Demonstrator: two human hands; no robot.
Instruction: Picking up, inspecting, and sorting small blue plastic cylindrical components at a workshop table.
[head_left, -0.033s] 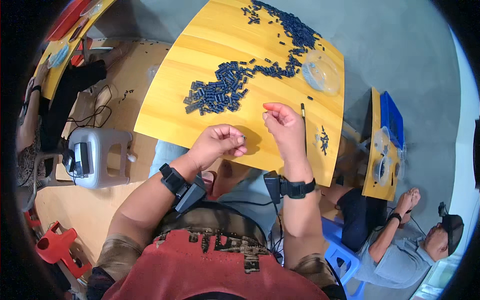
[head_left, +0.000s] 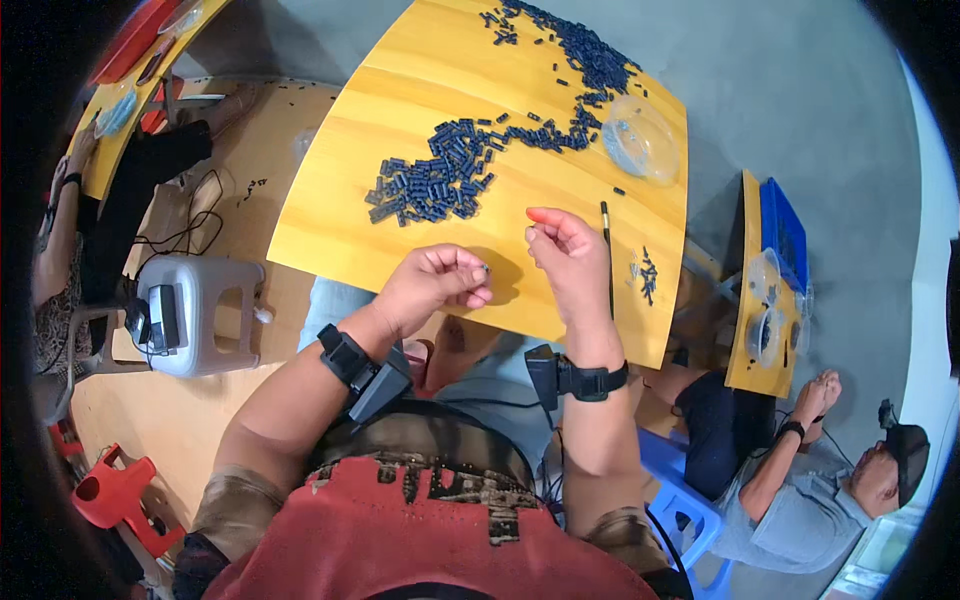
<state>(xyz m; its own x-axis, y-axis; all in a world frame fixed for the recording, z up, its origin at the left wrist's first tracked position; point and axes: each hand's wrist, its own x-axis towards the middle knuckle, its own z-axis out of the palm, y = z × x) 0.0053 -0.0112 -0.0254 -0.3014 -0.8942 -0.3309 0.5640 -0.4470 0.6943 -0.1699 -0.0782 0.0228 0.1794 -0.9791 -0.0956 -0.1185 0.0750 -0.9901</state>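
Observation:
My left hand [head_left: 440, 285] is closed in a pinch over the near edge of the table. A small dark piece [head_left: 487, 268] shows at its thumb and fingertips, too small to name. My right hand [head_left: 570, 250] is raised to the right of it, apart from it, fingers curled with thumb and forefinger close together. Whatever it may hold is too small to make out. Beyond my hands lies a heap of small black cylindrical parts [head_left: 435, 180] on the yellow wooden table [head_left: 350, 220]. A thin black stick with a light band [head_left: 606, 235] lies beside my right hand.
A trail of black parts leads to a larger heap [head_left: 595, 60] at the far edge. Near it stands a clear round bowl [head_left: 640, 140]. Small pins [head_left: 648, 275] lie at the right. A co-worker sits at right by a table with a blue tray [head_left: 783, 235]. A grey stool [head_left: 200, 310] stands left.

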